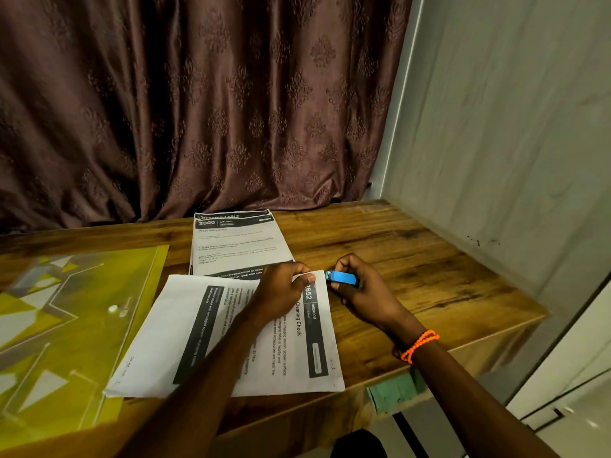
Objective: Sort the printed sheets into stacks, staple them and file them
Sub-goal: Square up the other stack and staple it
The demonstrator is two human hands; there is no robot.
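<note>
A stack of printed sheets [185, 328] headed "Cleaning Check" lies turned sideways on the wooden table [413, 259] in front of me. My left hand [281, 289] pinches its far right corner. My right hand [360, 292] grips a small blue stapler [342, 278] whose mouth is at that same corner. A second stack of printed sheets [234, 242], numbered 3800, lies behind, its near edge tucked under the first stack.
A yellow patterned plastic file folder [66, 325] with a snap button lies on the left of the table. A brown curtain [198, 104] hangs behind. A pale wall [512, 143] borders the right side. The table's front edge runs near my forearms.
</note>
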